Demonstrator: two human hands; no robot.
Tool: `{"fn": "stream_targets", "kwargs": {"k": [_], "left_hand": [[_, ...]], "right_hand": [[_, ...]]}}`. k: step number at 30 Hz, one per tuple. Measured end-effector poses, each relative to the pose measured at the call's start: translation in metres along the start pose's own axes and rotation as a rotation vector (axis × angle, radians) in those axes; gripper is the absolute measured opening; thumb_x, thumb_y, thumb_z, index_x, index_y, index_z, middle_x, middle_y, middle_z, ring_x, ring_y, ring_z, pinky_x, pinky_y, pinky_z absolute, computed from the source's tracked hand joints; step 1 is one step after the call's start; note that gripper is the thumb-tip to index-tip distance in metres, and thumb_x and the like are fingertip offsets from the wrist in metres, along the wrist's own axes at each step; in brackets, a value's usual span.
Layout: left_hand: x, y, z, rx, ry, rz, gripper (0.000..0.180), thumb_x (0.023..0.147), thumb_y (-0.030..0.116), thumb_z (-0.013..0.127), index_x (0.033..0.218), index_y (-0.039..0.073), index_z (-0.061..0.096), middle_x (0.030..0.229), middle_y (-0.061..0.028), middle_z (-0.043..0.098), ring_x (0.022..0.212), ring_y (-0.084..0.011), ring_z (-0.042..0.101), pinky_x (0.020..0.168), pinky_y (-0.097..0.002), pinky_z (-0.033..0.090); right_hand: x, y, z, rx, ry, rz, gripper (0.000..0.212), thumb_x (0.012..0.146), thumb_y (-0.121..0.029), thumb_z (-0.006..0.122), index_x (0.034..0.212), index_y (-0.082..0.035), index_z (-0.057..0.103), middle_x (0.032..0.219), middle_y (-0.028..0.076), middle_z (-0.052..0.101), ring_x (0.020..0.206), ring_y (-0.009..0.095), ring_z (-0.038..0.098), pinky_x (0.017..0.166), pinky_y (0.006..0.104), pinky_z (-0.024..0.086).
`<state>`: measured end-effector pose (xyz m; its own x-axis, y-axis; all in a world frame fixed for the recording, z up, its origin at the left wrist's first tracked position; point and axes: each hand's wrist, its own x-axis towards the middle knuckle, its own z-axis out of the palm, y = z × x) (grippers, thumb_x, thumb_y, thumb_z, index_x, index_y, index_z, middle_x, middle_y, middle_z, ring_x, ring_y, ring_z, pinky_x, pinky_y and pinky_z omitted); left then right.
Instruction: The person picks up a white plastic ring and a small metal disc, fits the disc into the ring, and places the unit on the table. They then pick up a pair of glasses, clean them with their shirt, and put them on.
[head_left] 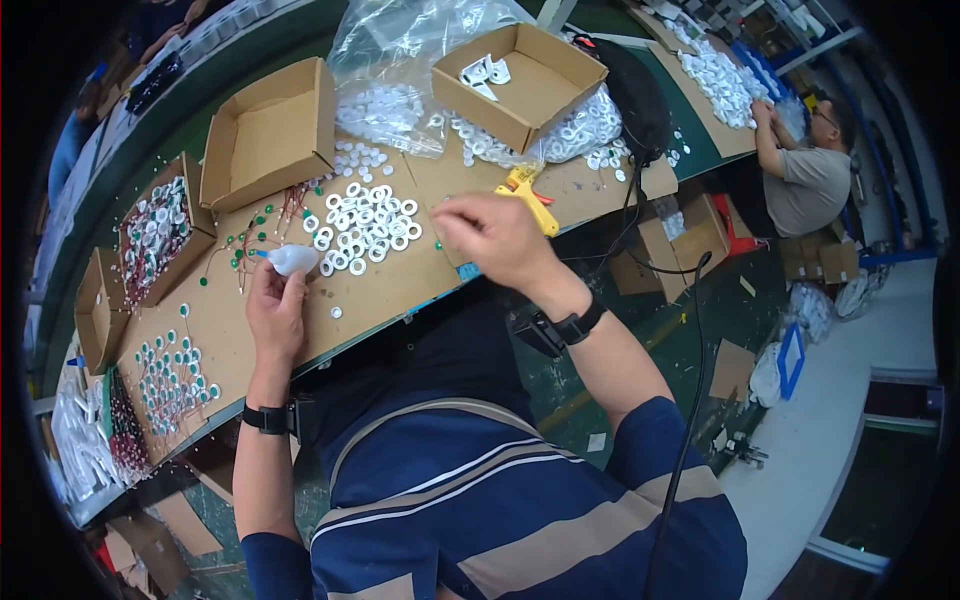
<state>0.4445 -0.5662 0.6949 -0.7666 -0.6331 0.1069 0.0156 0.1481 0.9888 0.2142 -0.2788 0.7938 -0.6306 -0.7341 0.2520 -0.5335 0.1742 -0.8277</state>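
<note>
My left hand (275, 312) is closed around a small white squeeze bottle (293, 260) with a blue tip, held over the cardboard-covered bench. The tip points left, toward several green discs with thin wires (250, 243). My right hand (497, 238) is raised near the bench's front edge, its fingers curled together; whatever they may hold is hidden. Just beyond it lies a yellow hot glue gun (527, 200). Between the hands spreads a pile of white rings (367, 225), with small white round caps (360, 160) behind it.
Cardboard boxes (262, 140) stand on the left; one holds wired discs (160, 235). More wired discs (175, 375) lie at front left. An open box with white parts (520, 85) rests on bagged rings. A black cable (690, 400) hangs at my right. Another person (808, 165) works far right.
</note>
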Motion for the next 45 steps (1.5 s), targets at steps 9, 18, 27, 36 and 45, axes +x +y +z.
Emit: {"fn": "stream_targets", "kwargs": {"k": [9,18,27,36,45], "left_hand": [[-0.005,0.001,0.002,0.021,0.021,0.045,0.035,0.115,0.008,0.070,0.149,0.001,0.061,0.112,-0.0042,0.074,0.086,-0.0094,0.066,0.075,-0.0259,0.055],[-0.015,0.000,0.003,0.086,-0.044,0.073,0.035,0.114,0.003,0.071,0.147,-0.001,0.064,0.126,-0.0080,0.077,0.100,-0.0131,0.073,0.089,-0.0284,0.060],[-0.015,0.003,0.004,0.109,-0.083,0.128,0.037,0.113,0.003,0.073,0.149,-0.003,0.064,0.135,-0.0101,0.076,0.107,-0.0151,0.075,0.094,-0.0293,0.061],[-0.016,0.015,0.008,0.136,-0.024,0.041,0.037,0.113,0.007,0.075,0.148,-0.002,0.067,0.126,-0.0065,0.078,0.093,-0.0093,0.069,0.083,-0.0263,0.058],[-0.013,0.016,0.008,0.102,-0.026,0.093,0.040,0.113,0.008,0.076,0.150,-0.002,0.066,0.118,-0.0049,0.077,0.093,-0.0095,0.070,0.083,-0.0262,0.059]], "right_hand": [[0.006,-0.002,0.052,-0.119,0.067,-0.228,0.014,0.101,-0.013,0.078,0.111,-0.007,0.084,0.101,0.014,0.082,0.089,0.033,0.080,0.078,0.0416,0.064],[0.001,0.001,0.130,-0.144,0.043,-0.313,0.019,0.100,-0.015,0.078,0.118,-0.009,0.078,0.100,0.010,0.074,0.093,0.034,0.078,0.076,0.0454,0.064],[-0.004,0.005,0.131,-0.184,0.073,-0.487,0.017,0.098,-0.010,0.077,0.114,-0.006,0.076,0.093,0.010,0.070,0.087,0.031,0.077,0.073,0.0442,0.063],[0.023,-0.018,0.009,-0.096,0.255,-0.462,0.022,0.096,-0.003,0.081,0.119,-0.005,0.083,0.102,0.009,0.081,0.089,0.020,0.080,0.075,0.0310,0.063],[0.030,-0.013,-0.115,0.042,0.260,-0.323,0.024,0.115,-0.007,0.071,0.134,0.001,0.081,0.109,0.006,0.084,0.093,0.010,0.077,0.082,0.0228,0.062]]}}
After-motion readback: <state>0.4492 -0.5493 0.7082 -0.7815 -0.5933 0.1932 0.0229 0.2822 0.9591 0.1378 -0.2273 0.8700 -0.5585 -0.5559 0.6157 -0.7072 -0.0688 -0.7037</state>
